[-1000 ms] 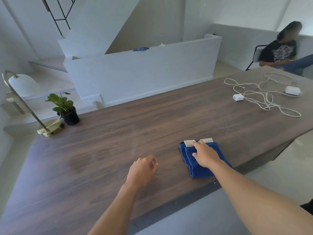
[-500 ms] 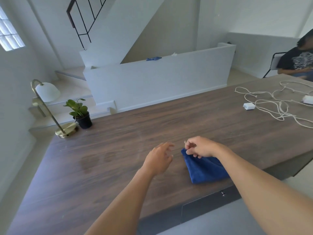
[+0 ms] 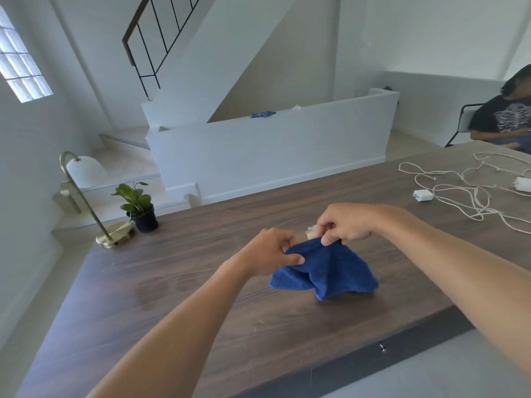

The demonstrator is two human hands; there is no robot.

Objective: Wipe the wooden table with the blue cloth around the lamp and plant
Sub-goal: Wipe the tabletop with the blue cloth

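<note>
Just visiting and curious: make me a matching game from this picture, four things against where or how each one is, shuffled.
Things
1 blue cloth
2 lamp
3 potted plant
4 white chargers and cables

Place or state
A brass base on the wooden table, far left corner
B spread in a tangle at the table's right end
C bunched up, pinched by the left hand and right hand
D in a black pot beside the lamp's base

Pairs: 1-C, 2-A, 3-D, 4-B
</note>
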